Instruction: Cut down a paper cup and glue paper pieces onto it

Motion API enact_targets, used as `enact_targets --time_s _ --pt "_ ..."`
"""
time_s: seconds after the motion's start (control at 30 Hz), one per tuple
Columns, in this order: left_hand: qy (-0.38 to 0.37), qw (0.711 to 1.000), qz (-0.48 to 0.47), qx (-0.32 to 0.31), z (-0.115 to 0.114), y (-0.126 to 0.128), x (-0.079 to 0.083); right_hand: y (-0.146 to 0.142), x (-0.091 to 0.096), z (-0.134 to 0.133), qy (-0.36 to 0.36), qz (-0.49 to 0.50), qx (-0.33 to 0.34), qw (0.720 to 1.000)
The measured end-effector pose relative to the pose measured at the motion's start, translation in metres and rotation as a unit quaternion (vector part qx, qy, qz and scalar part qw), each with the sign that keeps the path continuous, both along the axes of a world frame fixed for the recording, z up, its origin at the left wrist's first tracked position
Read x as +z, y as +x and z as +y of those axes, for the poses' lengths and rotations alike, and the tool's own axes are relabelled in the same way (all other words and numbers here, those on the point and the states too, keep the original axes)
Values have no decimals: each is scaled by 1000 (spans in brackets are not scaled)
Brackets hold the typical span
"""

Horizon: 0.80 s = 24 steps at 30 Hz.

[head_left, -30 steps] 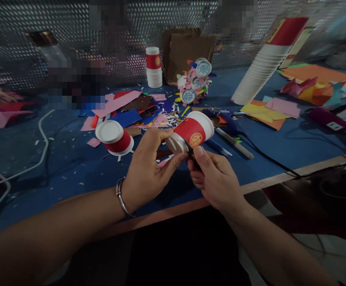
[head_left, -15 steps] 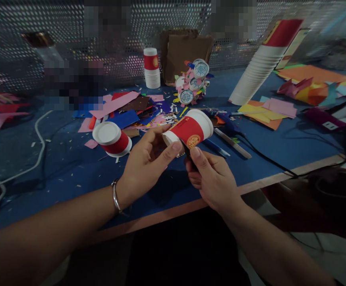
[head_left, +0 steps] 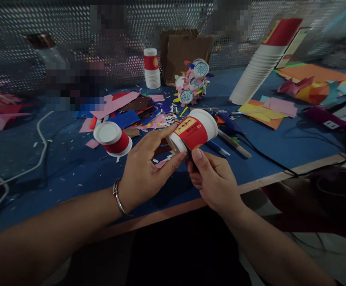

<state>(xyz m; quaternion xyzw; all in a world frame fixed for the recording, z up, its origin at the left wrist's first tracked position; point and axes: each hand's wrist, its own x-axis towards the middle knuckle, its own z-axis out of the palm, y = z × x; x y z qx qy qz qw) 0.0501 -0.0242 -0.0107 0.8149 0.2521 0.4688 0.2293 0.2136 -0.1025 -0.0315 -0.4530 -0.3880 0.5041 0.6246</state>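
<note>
My left hand (head_left: 151, 161) grips a paper cup (head_left: 193, 131) by its base end, fingers behind and thumb in front. The cup is white with a red printed band and lies tilted on its side in the air, mouth up to the right. My right hand (head_left: 213, 174) is closed, its thumb close against the cup's lower side. A thin dark tool (head_left: 190, 155) sits in that hand, mostly hidden by the fingers, its tip at the cup's wall. Left of the hands, another red and white cup (head_left: 113, 139) stands upside down on the table.
A paper-and-cup craft piece (head_left: 192, 83) stands before a cardboard sheet (head_left: 187, 57). Stacked cups (head_left: 151, 68) and a tall leaning stack (head_left: 263, 65) stand behind. Paper scraps (head_left: 122, 107) litter the blue table (head_left: 80, 167). A wooden stick (head_left: 234, 144) and cables lie about.
The cup has turned about its length in my left hand, so the printed yellow panel now faces me. It has shifted slightly right; my right hand has barely moved.
</note>
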Motion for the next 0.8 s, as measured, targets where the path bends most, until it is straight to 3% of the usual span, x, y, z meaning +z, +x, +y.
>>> enact_targets --time_s 0.13,0.2,0.27,0.33,0.43,0.53,0.7,0.8 --pt "116 992 39 12 1 -3 3 0 -2 -1 8 -5 5 1000" --pt "120 992 31 3 1 -3 2 1 -3 -1 15 -8 10 1000" --pt "54 998 6 -17 2 -2 -1 1 -3 -1 17 -13 2 1000" --pt "-62 996 -48 -41 2 1 -4 0 -1 0 14 -17 -7 1000" --pt "-233 965 -97 -75 4 5 -4 0 2 2 6 -20 0 1000" --pt "-304 943 -81 -106 6 6 2 0 2 1 7 -30 0 1000" --pt "-233 967 -65 -82 3 3 8 1 -1 -2 19 -68 -15 997" --pt "-147 988 -22 -47 0 -1 6 2 -3 -4 18 -76 -24 997"
